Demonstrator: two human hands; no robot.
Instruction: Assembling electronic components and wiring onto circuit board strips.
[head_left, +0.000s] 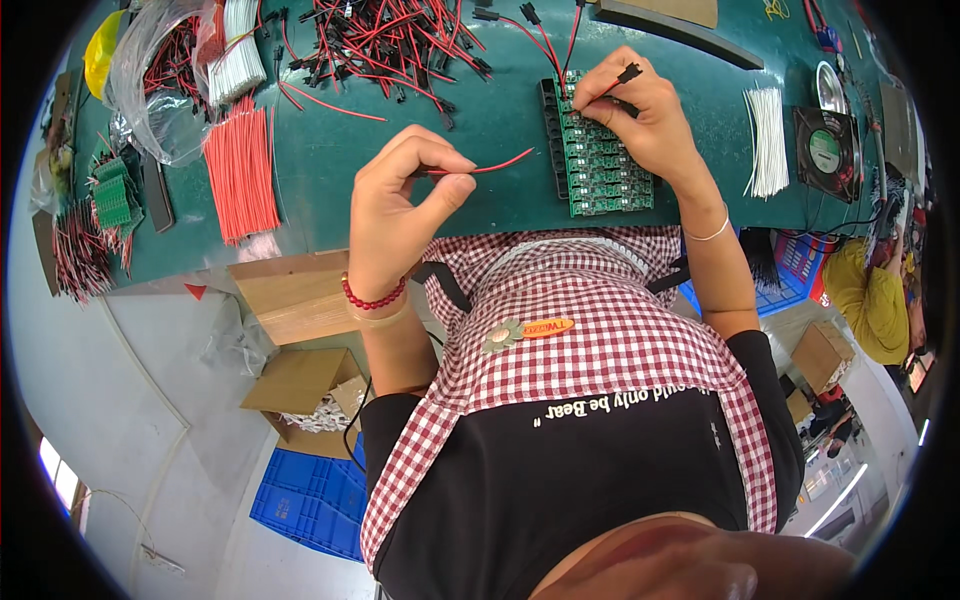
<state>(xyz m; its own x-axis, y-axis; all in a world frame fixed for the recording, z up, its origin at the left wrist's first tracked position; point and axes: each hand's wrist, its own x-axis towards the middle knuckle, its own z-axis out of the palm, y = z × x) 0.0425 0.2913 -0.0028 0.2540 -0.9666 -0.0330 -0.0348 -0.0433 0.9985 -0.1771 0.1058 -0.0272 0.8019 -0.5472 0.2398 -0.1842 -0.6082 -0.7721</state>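
My left hand (pixel 400 190) is closed, its thumb and forefinger pinching a thin red wire (pixel 508 162) whose free end points right. Just above a panel of small green circuit boards (pixel 605 190), my right hand (pixel 648 112) is also closed. It pinches a red-and-black wire lead, and the lead's black plug (pixel 629 73) sticks up past the fingers. The lead's other end is hidden at the fingertips, by the panel's upper part. A black slotted strip (pixel 553 130) lies along the panel's left side, with several leads running from its top.
Loose red-and-black leads (pixel 385 45) are heaped at the back. Red wires (pixel 240 175) lie bundled at left, near more green boards (pixel 115 195). White wires (pixel 767 145) and a black fan (pixel 828 152) are on the right. A person in yellow (pixel 870 300) is farther right.
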